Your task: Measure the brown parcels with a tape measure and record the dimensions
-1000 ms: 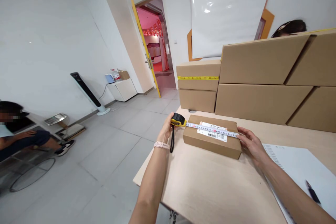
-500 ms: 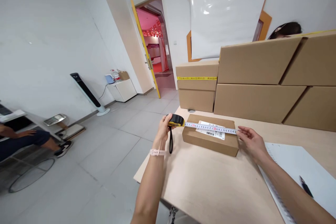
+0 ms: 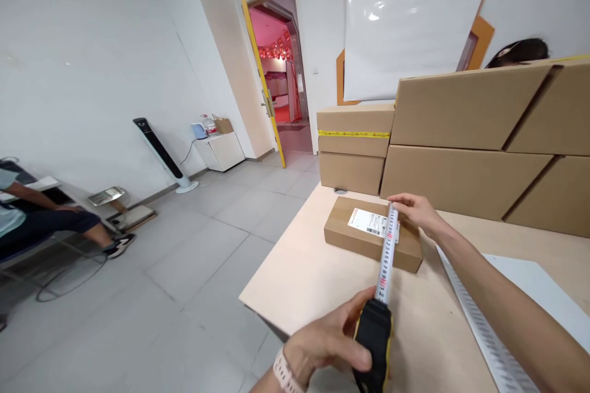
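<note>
A small cardboard box [image 3: 354, 244] with a white shipping label [image 3: 366, 221] lies flat on the table. My left hand [image 3: 332, 344] grips the black and yellow case of a tape measure [image 3: 372, 341] close to me, in front of the box. From the case the white blade runs away from me, across the box's width over its right part. At the box's far edge, the fingers of my right hand [image 3: 412, 209] pinch the blade's end. My right forearm passes over a spiral notebook [image 3: 520, 295].
Large cardboard boxes [image 3: 465, 178] stand stacked along the table's [image 3: 276, 282] back, with a person's head [image 3: 520, 52] showing behind them. A seated person [image 3: 50, 221] is at far left, near a platform scale [image 3: 131, 215]. A tower fan [image 3: 159, 147] stands by the wall.
The tape has turned from along the box's length to across its width. My left hand came toward me with the case; my right hand moved to the far edge. My view shifted slightly left.
</note>
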{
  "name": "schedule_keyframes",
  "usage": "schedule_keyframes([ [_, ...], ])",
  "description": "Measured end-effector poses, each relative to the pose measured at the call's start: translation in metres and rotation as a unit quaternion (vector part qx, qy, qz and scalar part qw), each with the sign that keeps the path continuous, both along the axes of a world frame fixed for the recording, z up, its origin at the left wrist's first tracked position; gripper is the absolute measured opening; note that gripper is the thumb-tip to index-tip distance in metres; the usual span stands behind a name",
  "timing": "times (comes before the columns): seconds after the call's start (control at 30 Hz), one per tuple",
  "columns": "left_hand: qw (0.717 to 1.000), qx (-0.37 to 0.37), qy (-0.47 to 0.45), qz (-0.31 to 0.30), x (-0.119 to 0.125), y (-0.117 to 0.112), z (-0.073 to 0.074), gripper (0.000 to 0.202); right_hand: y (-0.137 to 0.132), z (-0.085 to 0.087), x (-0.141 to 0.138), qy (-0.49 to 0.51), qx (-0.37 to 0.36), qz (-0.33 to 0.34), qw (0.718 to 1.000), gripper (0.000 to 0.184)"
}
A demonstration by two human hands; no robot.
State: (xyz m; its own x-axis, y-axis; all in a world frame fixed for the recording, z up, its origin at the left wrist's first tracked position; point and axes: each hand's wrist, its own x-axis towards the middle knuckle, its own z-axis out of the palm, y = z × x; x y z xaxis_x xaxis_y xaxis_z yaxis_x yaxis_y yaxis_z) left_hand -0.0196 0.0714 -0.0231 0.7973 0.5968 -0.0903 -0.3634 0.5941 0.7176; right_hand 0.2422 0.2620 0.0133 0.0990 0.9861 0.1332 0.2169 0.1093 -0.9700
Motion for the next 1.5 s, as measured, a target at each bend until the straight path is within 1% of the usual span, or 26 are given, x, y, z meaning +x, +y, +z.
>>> schedule_keyframes([
  [0.1, 1.0, 0.019, -0.02, 0.012, 0.007, 0.019, 0.001, 0.092, 0.027, -0.009, -0.012, -0.024, 0.0, -0.002, 1.0, 0.013],
  [0.2, 0.999, 0.025, -0.041, 0.025, 0.003, 0.035, -0.002, 0.078, 0.046, -0.014, -0.019, -0.049, -0.014, -0.001, 0.999, 0.012],
  [0.33, 0.997, 0.03, -0.059, 0.029, -0.005, 0.04, -0.01, 0.074, 0.059, -0.021, -0.027, -0.076, -0.029, 0.008, 0.997, 0.009],
  [0.43, 0.997, 0.032, -0.068, 0.019, -0.006, 0.037, -0.011, 0.073, 0.061, -0.025, -0.028, -0.092, -0.041, 0.02, 0.995, 0.011],
  [0.53, 0.996, 0.034, -0.076, 0.008, -0.005, 0.033, -0.01, 0.078, 0.061, -0.026, -0.025, -0.103, -0.054, 0.035, 0.993, 0.014],
  [0.67, 0.995, 0.031, -0.092, -0.014, -0.004, 0.032, -0.01, 0.082, 0.06, -0.024, -0.022, -0.111, -0.07, 0.057, 0.99, 0.013],
  [0.83, 0.994, 0.006, -0.1, -0.035, -0.007, 0.033, -0.013, 0.086, 0.062, -0.022, -0.021, -0.124, -0.087, 0.075, 0.986, 0.01],
  [1.0, 0.995, -0.002, -0.096, -0.033, -0.009, 0.032, -0.019, 0.102, 0.064, -0.023, -0.021, -0.124, -0.096, 0.083, 0.984, 0.01],
  [1.13, 0.996, -0.008, -0.089, -0.025, -0.01, 0.03, -0.019, 0.108, 0.066, -0.026, -0.021, -0.115, -0.097, 0.086, 0.985, 0.009],
  [1.23, 0.996, -0.008, -0.084, -0.027, -0.009, 0.029, -0.017, 0.109, 0.067, -0.028, -0.02, -0.108, -0.101, 0.09, 0.985, 0.008],
  [1.4, 0.996, -0.011, -0.083, -0.008, -0.007, 0.03, -0.013, 0.107, 0.068, -0.029, -0.018, -0.099, -0.102, 0.094, 0.985, 0.008],
  [1.5, 0.996, -0.012, -0.085, -0.022, -0.007, 0.03, -0.014, 0.108, 0.068, -0.03, -0.019, -0.093, -0.101, 0.096, 0.986, 0.008],
])
